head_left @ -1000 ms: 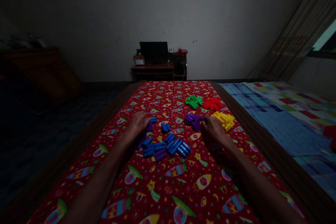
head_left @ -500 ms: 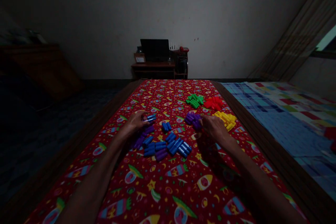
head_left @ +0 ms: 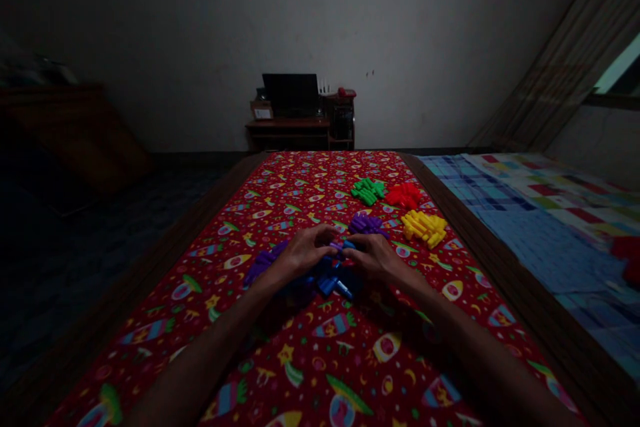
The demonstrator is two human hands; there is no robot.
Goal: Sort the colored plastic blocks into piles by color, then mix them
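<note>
Over the middle of the table my left hand (head_left: 307, 250) pinches a small purple plastic block (head_left: 337, 250). Its fingertips nearly meet those of my right hand (head_left: 374, 255), which are closed on a small blue plastic block (head_left: 349, 245). Whether the two blocks are joined I cannot tell. Below the hands lie loose blue blocks (head_left: 327, 283), partly hidden by my left hand and its shadow. More purple blocks (head_left: 263, 261) lie left of my left wrist. Just beyond my right hand sits a heap of purple blocks (head_left: 367, 223).
Toward the table's right side are heaps of yellow blocks (head_left: 425, 228), red blocks (head_left: 404, 195) and green blocks (head_left: 368, 191). A red patterned cloth (head_left: 300, 360) covers the table. A bed with a checked cover (head_left: 510, 213) stands to the right. A desk with a monitor (head_left: 291, 95) is beyond.
My left hand has moved right and my right hand has moved left from the purple heap. They now meet over the blue blocks, with a purple and a blue block between their fingertips.
</note>
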